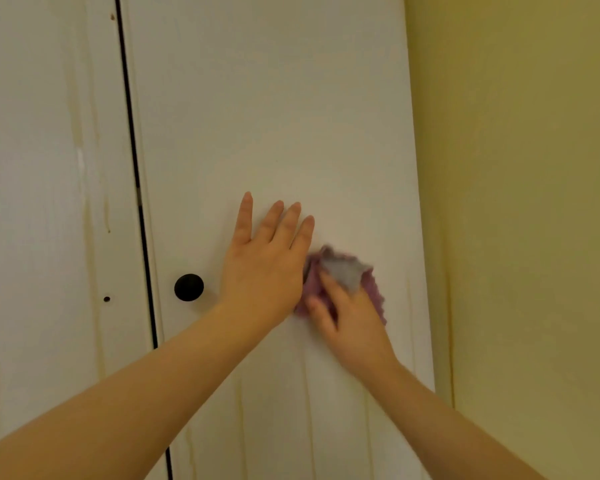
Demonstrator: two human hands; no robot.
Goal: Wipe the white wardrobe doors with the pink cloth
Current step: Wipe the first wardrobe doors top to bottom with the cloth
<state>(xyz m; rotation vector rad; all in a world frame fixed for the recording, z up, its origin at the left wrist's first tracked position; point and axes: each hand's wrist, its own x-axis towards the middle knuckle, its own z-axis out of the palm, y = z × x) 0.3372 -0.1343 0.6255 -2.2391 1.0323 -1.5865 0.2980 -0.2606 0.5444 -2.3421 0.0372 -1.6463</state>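
While left hand (pixel 264 271) lies flat, fingers (pixel 271 220) released, right hand (pixel 352 320) clenches pink cloth (pixel 347 271) near the right edge of the door (pixel 274 116).

You have no text, label, brand, number or sign to read anywhere in this view.
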